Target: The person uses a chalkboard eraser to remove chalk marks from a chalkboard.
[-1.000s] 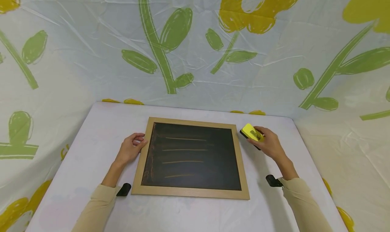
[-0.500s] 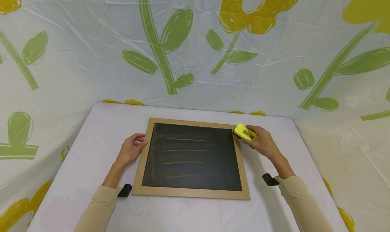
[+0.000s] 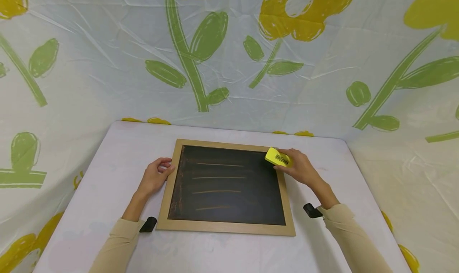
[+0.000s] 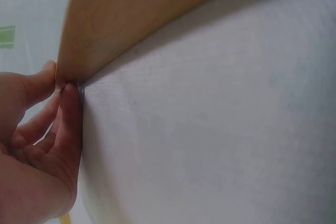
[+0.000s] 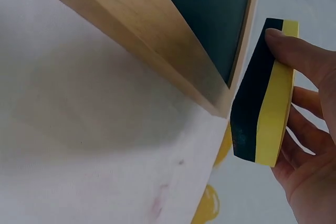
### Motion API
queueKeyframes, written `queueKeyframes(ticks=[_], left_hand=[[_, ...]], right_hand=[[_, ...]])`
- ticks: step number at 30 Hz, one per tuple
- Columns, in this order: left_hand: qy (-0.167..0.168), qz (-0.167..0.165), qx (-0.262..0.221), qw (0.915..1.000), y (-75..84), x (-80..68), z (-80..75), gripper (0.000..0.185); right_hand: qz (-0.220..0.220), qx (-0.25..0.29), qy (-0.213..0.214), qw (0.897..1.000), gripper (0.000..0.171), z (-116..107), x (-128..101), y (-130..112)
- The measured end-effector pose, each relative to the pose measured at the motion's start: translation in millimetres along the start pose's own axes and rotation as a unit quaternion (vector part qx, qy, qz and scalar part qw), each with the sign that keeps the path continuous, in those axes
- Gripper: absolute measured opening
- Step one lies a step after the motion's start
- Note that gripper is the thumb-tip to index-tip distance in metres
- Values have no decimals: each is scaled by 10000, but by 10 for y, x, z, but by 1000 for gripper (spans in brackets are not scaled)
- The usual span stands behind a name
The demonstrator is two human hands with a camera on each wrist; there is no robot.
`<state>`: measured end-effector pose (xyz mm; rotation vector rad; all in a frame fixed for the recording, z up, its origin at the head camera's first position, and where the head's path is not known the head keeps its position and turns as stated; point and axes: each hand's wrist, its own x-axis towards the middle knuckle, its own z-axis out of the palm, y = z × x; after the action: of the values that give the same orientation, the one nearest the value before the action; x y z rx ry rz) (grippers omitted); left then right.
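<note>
Your right hand (image 3: 299, 170) grasps the yellow eraser (image 3: 277, 157) over the upper right corner of the chalkboard (image 3: 226, 187) at frame centre, your left hand (image 3: 155, 176) pinches its left frame edge, and all four chalk lines (image 3: 218, 177) remain unwiped.

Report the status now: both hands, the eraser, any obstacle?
Left hand holds wooden-framed black chalkboard at its left edge. Right hand grips yellow-and-black block eraser at board's far right corner. Nothing in the way.

Bright, even light; soft shadows; wrist views blurred close-up.
</note>
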<state>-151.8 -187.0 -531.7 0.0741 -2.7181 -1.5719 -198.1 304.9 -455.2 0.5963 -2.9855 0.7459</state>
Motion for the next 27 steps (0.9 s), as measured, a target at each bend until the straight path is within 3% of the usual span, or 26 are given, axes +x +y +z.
queueKeyframes(ticks=[9,22,27], left_hand=[[-30,-47,-22,10000,12,-17,-1,39],[32,66,10,10000,-23,-3,17,37],[39,-32,11,10000,-19,-7,19,36]], right_hand=[[-142,48,-188,9997,64,107,50,-136],[-790,218,-527,9952,63,295,149,-210],[-903,160,-715,9932,63,357,174,-245]])
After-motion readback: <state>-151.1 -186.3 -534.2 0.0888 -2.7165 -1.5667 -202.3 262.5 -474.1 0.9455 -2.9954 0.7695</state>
